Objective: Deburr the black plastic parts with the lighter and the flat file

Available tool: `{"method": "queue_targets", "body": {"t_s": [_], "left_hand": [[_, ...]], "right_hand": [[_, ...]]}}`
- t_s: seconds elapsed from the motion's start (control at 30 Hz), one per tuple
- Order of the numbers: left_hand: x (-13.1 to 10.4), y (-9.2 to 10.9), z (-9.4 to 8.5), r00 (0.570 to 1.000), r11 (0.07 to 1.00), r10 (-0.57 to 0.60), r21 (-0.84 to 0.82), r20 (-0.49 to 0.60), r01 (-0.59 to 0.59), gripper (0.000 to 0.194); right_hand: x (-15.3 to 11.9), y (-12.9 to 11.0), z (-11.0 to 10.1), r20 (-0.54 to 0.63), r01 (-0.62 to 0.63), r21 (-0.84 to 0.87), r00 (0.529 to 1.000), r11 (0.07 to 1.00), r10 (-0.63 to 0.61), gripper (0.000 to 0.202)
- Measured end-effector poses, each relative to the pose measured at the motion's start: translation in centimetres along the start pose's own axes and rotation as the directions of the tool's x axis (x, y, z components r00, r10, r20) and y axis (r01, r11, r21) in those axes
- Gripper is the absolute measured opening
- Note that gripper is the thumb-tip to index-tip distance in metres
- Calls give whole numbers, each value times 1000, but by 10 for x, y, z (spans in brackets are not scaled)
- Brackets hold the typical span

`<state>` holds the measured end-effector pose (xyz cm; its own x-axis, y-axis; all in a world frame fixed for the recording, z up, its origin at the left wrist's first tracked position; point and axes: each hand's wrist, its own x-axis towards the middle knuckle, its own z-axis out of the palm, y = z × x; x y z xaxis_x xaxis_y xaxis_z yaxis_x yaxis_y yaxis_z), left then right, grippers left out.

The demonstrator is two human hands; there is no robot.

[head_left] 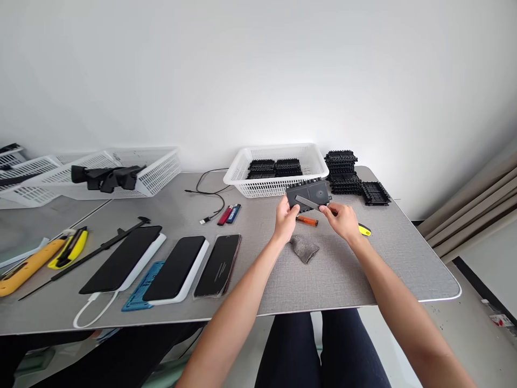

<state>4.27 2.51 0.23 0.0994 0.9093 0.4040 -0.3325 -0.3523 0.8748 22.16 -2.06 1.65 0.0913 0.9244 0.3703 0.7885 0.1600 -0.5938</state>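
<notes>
My left hand (pixel 286 218) grips the left side of a flat black plastic part (pixel 313 192) with toothed edges, held above the table with its smooth face towards me. A thin grey metal blade (pixel 307 202) lies slantwise across that face. Its right end is pinched in my right hand (pixel 341 218). Below the part, an orange-handled tool (pixel 307 221) and a crumpled grey cloth (pixel 304 249) rest on the table. A yellow and black tool (pixel 364 230) shows partly behind my right wrist.
A white basket (pixel 264 189) holds similar black parts, with more stacked (pixel 343 173) to its right. Phones (pixel 218 265), a cable (pixel 223 202), two lighters (pixel 233 213), cutters (pixel 72 248) and other baskets (pixel 161 167) stand left. The table's rounded edge (pixel 459 291) is at right.
</notes>
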Motion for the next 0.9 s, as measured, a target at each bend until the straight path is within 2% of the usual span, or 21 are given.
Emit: {"method": "queue_targets", "body": {"t_s": [0.23,0.47,0.6,0.73,0.9], "left_hand": [[7,3,-11,998,999,4,32,-64,-2,38],[3,3,-4,1000,999,-11,39,9,10,32],[1,5,-3,999,999,-32,43,15,31,33],[6,7,-10,998,999,-32,16,-55,32,33],[12,4,-20,987,999,3,46,-160,5,39]], "right_hand": [[0,3,-2,-3,-20,-15,1000,1000,20,60],[-1,-1,3,-29,10,-2,1000,1000,-10,59],[0,4,-2,-27,-1,-27,1000,1000,0,62],[2,9,-11,9,31,-32,999,999,-31,66],[5,14,-18,-21,48,-112,998,993,-51,70]]}}
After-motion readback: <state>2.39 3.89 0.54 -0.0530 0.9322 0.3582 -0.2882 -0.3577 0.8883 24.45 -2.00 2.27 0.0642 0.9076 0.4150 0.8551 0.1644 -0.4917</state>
